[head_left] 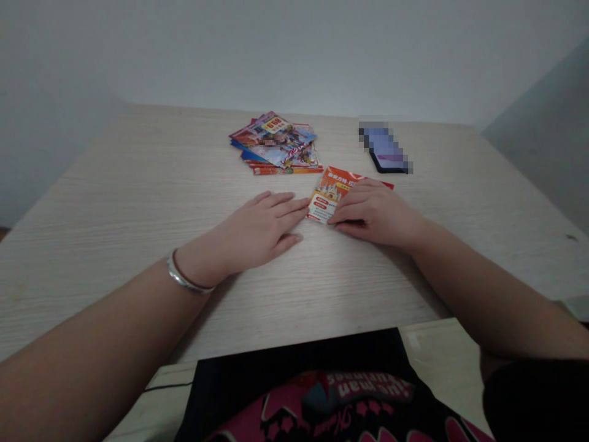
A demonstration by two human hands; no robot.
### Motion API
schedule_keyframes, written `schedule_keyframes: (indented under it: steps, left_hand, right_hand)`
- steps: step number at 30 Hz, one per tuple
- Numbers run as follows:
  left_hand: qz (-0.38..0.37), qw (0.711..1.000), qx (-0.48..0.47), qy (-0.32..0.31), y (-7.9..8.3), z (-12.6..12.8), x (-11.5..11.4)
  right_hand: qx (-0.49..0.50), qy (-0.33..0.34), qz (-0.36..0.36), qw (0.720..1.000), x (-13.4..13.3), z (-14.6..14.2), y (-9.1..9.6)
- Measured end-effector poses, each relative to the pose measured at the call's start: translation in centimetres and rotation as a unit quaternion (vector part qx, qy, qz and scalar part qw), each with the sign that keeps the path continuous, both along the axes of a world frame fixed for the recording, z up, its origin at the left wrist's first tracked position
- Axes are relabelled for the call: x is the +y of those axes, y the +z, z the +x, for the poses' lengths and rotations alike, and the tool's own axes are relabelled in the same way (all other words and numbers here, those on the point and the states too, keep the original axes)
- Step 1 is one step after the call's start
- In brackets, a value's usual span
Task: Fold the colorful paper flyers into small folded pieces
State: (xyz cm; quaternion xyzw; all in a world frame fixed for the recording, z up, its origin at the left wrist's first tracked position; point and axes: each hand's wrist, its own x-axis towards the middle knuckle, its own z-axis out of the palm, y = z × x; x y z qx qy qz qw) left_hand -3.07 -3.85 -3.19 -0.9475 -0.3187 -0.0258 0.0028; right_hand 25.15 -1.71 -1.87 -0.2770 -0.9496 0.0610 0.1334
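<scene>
head: left hand flat, right hand curled over glossy paper leaflet, grip unclear

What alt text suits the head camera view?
A person's right hand rests on an orange-and-white leaflet on a pale table; the left hand lies flat at the leaflet's left edge. Beyond are a messy pile of colourful leaflets and a blurred phone.

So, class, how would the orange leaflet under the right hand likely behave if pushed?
The orange leaflet looks thin, so it's probably light and bendy. Lying low on the table, it would likely slide rather than tip.
</scene>
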Motion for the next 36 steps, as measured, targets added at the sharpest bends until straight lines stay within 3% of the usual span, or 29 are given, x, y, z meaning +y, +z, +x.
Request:
schedule_keyframes:
  steps: [5,19,30,36]
  left_hand:
    - [-0.004,0.999,-0.013,-0.046,0.7,0.3,-0.2]
    - [-0.045,0.998,0.006,-0.040,0.7,0.1,-0.7]
    - [-0.045,0.998,-0.024,-0.026,0.5,0.1,-0.6]
    - [-0.032,0.998,-0.050,-0.029,0.2,-0.1,-0.6]
  right_hand:
    - [-0.007,-0.036,0.009,0.999,0.1,0.0,0.1]
    - [-0.027,-0.120,0.100,0.987,0.9,-1.3,-1.2]
    - [0.004,-0.158,0.032,0.987,2.6,-2.6,-2.4]
    - [-0.003,-0.148,0.041,0.988,2.8,-2.9,-2.5]
